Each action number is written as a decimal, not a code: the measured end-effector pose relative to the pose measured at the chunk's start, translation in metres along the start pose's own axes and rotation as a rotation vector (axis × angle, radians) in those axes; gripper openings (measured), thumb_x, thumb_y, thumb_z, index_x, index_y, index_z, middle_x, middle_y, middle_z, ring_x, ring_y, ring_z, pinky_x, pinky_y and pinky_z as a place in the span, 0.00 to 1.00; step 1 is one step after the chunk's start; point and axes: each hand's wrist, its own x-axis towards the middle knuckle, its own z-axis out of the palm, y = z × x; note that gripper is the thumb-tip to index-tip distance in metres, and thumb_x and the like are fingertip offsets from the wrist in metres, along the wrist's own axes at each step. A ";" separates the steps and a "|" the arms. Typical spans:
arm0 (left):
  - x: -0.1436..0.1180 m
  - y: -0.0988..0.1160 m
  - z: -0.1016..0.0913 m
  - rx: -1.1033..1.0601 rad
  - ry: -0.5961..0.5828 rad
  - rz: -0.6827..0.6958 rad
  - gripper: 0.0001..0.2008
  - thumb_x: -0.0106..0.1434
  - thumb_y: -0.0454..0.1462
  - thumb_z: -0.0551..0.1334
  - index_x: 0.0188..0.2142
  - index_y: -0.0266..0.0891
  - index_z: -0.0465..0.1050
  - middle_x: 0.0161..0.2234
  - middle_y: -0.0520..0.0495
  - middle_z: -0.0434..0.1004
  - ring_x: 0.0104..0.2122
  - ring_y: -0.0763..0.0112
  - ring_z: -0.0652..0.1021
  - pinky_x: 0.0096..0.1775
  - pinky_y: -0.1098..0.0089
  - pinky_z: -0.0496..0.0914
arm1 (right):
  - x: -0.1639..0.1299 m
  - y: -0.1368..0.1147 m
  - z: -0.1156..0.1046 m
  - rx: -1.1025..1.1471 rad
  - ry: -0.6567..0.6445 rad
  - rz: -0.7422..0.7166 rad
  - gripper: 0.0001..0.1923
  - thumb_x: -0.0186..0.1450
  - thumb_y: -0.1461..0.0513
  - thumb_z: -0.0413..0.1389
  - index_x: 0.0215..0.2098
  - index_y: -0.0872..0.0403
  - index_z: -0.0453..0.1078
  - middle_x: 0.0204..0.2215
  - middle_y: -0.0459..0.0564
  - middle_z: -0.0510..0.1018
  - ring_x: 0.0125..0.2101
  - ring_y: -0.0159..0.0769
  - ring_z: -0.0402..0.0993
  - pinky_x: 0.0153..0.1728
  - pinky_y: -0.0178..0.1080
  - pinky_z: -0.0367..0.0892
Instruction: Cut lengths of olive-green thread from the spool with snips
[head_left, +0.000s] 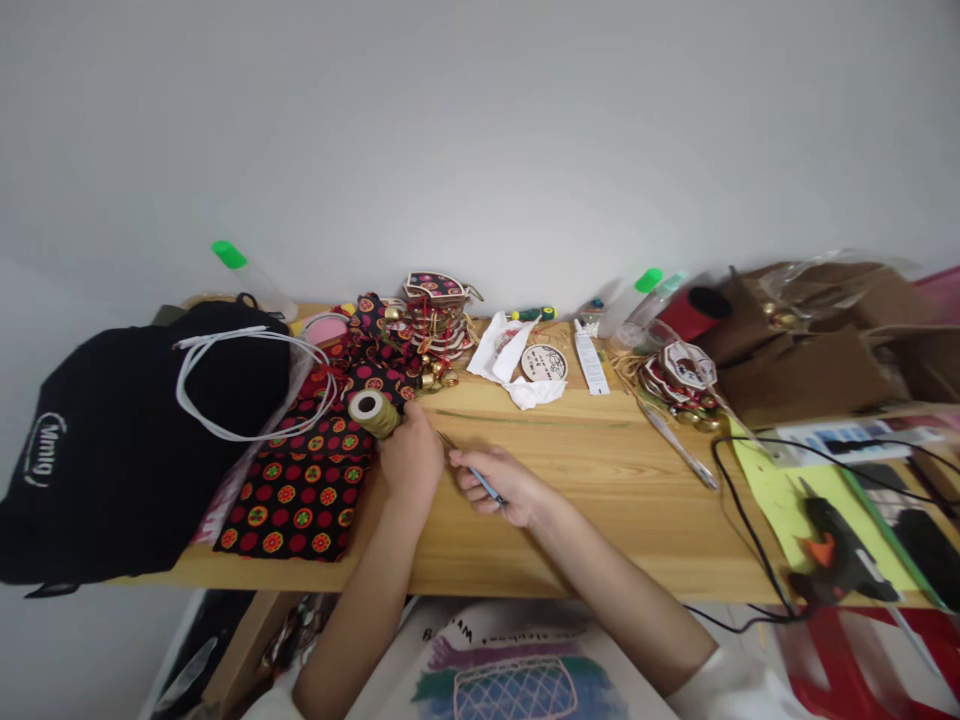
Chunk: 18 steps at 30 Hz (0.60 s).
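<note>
The spool of cord (387, 419) sits in the left hand (413, 455), which is closed round it, presumably to steady it. Right of the spool, the right hand (511, 487) grips a slim blue tool (484, 484) angled toward it, likely for control; patterned cloth (300, 507) lies left of the spool.

olive spool (382, 420), white end | tilted, in left fingers (409, 422) | slim blue-handled tool (487, 486) | slanted, in right fingers (468, 482)

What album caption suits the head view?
Left hand holds a spool, right hand a slim blue tool, above a wooden table.
</note>
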 end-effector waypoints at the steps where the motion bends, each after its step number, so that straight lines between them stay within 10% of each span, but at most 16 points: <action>1: 0.000 0.000 0.000 -0.003 0.000 0.004 0.13 0.64 0.34 0.44 0.43 0.34 0.63 0.31 0.35 0.78 0.32 0.59 0.79 0.29 0.68 0.69 | 0.000 0.000 0.000 0.017 -0.022 0.015 0.11 0.59 0.61 0.53 0.24 0.53 0.54 0.10 0.32 0.52 0.11 0.18 0.39 0.11 0.24 0.33; 12: -0.002 0.000 -0.006 -0.013 -0.043 0.006 0.13 0.65 0.37 0.43 0.43 0.36 0.62 0.32 0.35 0.78 0.33 0.57 0.79 0.30 0.67 0.68 | 0.008 0.009 -0.008 -0.065 -0.047 -0.108 0.18 0.68 0.51 0.41 0.33 0.55 0.61 0.13 0.42 0.69 0.10 0.28 0.63 0.10 0.28 0.50; 18: -0.001 -0.003 -0.004 -0.024 -0.044 0.039 0.13 0.65 0.37 0.43 0.43 0.37 0.62 0.32 0.36 0.78 0.33 0.58 0.79 0.30 0.67 0.67 | 0.009 0.010 -0.007 -0.180 0.065 -0.139 0.23 0.68 0.47 0.38 0.30 0.55 0.61 0.09 0.38 0.66 0.04 0.25 0.55 0.06 0.27 0.43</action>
